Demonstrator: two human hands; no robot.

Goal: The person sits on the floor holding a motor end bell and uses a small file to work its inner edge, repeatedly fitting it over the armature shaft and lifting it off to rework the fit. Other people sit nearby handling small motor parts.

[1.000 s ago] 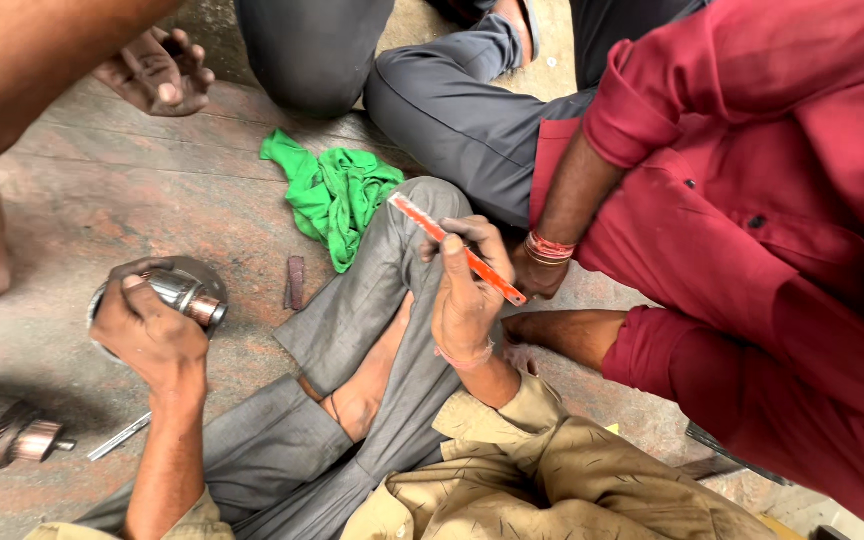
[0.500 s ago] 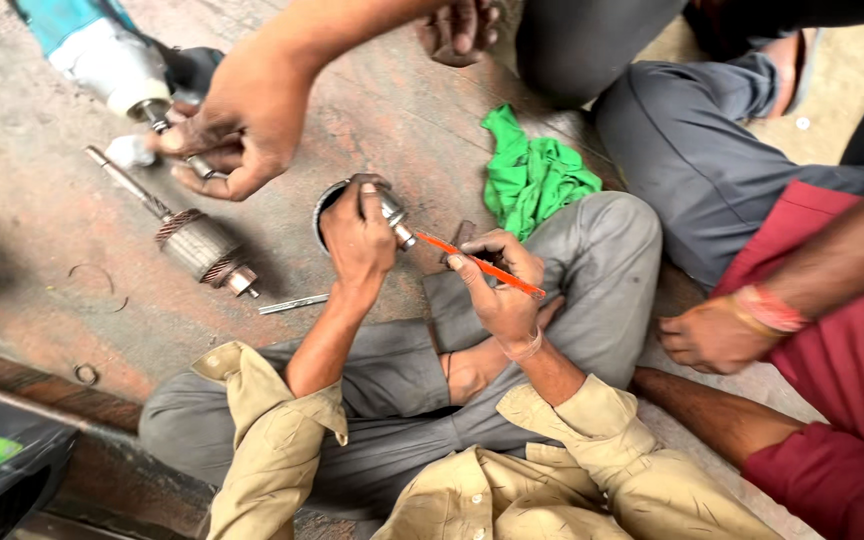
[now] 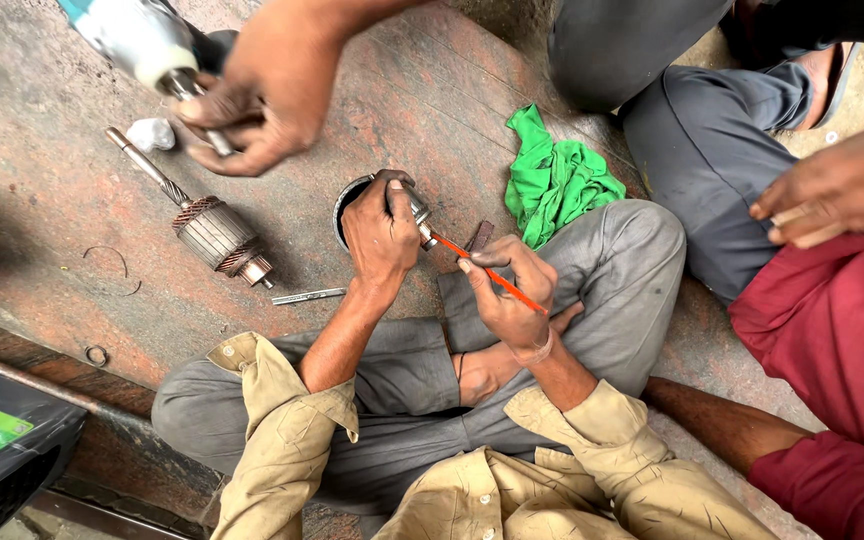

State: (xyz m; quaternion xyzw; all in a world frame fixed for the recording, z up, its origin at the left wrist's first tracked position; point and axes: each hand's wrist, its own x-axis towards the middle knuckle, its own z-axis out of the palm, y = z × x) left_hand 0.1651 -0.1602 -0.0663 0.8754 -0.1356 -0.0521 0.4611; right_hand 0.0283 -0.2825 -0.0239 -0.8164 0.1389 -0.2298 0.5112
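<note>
A small metal cylindrical part (image 3: 414, 208) is gripped in the left hand (image 3: 380, 232) above the stone floor (image 3: 42, 170), while an orange-handled tool (image 3: 487, 272), pinched in the right hand (image 3: 507, 292), is pressed to its end. The part looks rigid, slick and heavy, best clasped round its body. Beyond, a co-worker's hand (image 3: 262, 95) has since shifted leftward above a motor armature (image 3: 210, 230).

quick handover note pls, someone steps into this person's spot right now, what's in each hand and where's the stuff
Left hand: gripping a small metal part over a round metal housing on the floor.
Right hand: holding a thin orange tool, tip at the metal part.
Motor armature and a loose metal pin lie on the floor to the left; green rag to the right.
Another person's hand works a power tool above.
Done and left: cannot tell.
</note>
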